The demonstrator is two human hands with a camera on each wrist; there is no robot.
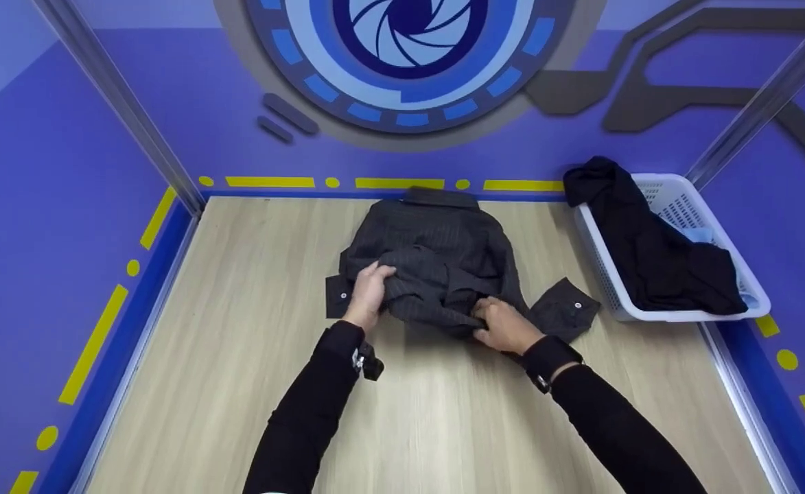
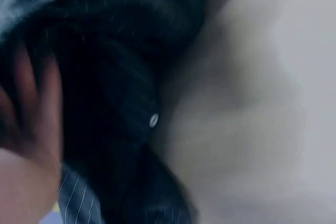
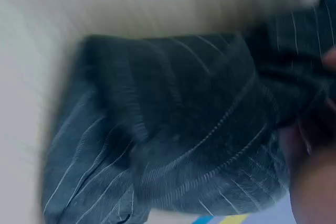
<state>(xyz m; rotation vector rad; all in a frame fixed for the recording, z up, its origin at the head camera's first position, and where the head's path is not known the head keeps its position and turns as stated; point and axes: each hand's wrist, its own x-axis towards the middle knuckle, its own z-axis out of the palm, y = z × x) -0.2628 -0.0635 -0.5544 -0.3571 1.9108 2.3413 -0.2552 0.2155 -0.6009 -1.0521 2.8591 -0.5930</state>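
A dark pinstriped shirt [image 1: 429,226] lies bunched on the wooden tabletop, its collar toward the back wall. At its front left side, my left hand [image 1: 369,291] touches the fabric; in the left wrist view the fingers [image 2: 50,98] look blurred, spread and fairly straight against it. My right hand [image 1: 505,324] pinches the shirt's near edge, with folded cloth between thumb and fingers. A cuff [image 1: 337,296] with a white button pokes out beside the left hand. The other cuff [image 1: 567,309] lies to the right of the right hand. Some right fingertips are hidden in the folds.
A white plastic basket [image 1: 683,315] stands at the right back of the tabletop [image 1: 251,384]. Black clothing [image 1: 656,254] hangs over its left rim, with a light blue cloth [image 1: 701,235] beneath. Blue-purple panels [image 1: 189,103] enclose the back and sides.
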